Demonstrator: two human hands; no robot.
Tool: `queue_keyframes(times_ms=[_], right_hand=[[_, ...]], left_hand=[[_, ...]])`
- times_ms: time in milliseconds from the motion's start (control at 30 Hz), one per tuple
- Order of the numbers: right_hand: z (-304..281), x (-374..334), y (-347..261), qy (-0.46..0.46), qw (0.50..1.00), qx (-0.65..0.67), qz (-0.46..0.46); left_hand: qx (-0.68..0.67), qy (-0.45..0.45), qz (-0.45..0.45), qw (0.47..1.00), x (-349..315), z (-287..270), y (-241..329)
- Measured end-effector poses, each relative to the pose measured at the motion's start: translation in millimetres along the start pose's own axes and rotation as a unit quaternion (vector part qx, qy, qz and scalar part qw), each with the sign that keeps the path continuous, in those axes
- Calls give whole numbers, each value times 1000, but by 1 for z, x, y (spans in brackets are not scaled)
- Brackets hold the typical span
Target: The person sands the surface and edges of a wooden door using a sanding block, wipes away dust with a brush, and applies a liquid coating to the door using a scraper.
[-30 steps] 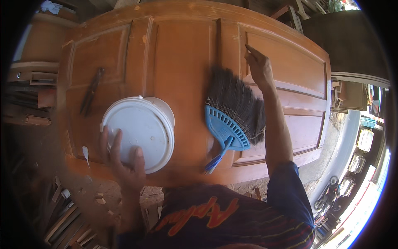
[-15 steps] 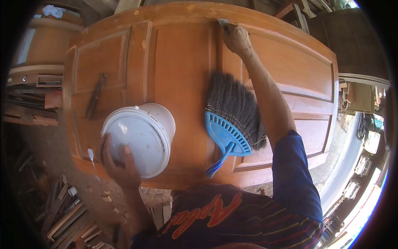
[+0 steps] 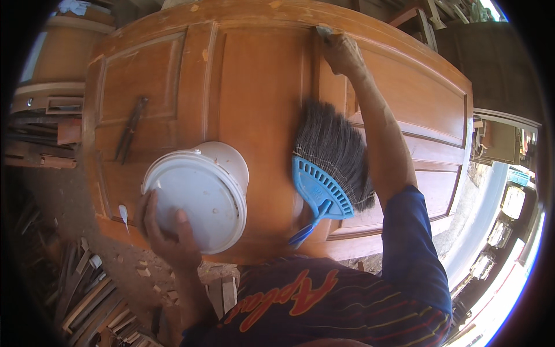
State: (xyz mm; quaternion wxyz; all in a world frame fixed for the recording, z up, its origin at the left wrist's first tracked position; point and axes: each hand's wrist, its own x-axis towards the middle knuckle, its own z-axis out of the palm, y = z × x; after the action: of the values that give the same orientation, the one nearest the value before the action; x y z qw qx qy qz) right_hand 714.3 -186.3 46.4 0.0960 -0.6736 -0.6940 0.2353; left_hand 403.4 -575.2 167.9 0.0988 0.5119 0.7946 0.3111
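Observation:
My right hand [image 3: 344,55] is closed around a small metal-bladed scraper [image 3: 324,31], its blade against the far part of a brown panelled wooden door [image 3: 260,75]. The grip hides most of its handle. My left hand [image 3: 167,234], fingers apart, is at the near left side of a white bucket [image 3: 234,162], thumb and fingertips over its pale lid [image 3: 196,196]; the palm is hidden. Between my arms a broom head with black bristles [image 3: 332,150] and a blue base [image 3: 324,188] shows over the door.
A dark pincer-like tool [image 3: 132,130] lies on the door's left part. Near the lower left edge is a small white flat-ended tool [image 3: 123,214]. Wood offcuts [image 3: 95,306] are heaped on the floor at lower left; timber [image 3: 46,144] is stacked at far left.
My right hand and the scraper have shifted slightly right along the far part of the door. The whole view has moved a little; my left hand stays at the bucket lid.

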Motion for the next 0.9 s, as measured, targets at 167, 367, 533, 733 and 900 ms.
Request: queue_keyframes(times_ms=[167,367,533,733,900], right_hand=[[19,-9,17,119,988,-34,-95],[-7,-4,8,-28,999,15,14],[-11,7,23,16,994,-86,-64],[-14,13,35,17,994,-89,-57],[-6,6,48,95,987,-81,-103]], left_hand=[[-8,2,6,1000,2,1,2],[-9,3,-11,1000,0,1,2],[-1,3,-16,1000,0,2,1],[9,6,-8,1000,0,2,2],[4,1,-15,1000,1,1,3]])
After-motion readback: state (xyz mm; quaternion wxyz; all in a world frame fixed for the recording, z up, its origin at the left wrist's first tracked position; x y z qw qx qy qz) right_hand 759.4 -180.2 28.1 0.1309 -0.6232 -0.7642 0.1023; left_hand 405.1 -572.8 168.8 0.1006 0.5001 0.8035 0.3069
